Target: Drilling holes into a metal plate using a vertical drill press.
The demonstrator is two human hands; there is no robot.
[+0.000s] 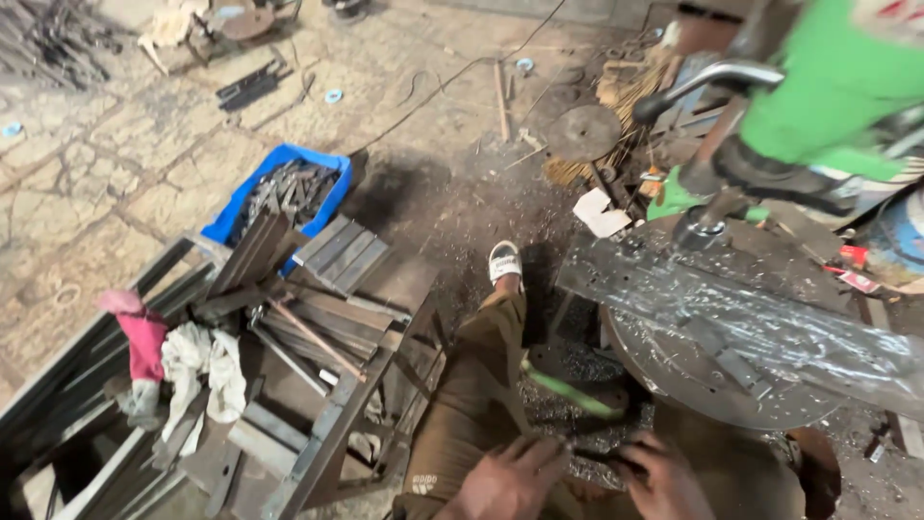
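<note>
Left hand (508,479) at 6 o'clock, fingers curled around a dark, blurred rod-like piece; grip partly cut off by the frame edge. Right hand (662,479) just beside it, closed on the same piece. Thin green-handled tool (568,390) lies at 12 o'clock from the hands, beside the round grey metal surface (674,380). Blue plastic crate of metal scraps (279,193) sits at 10 o'clock, well apart. Open cracked floor (115,164) beyond.
</note>
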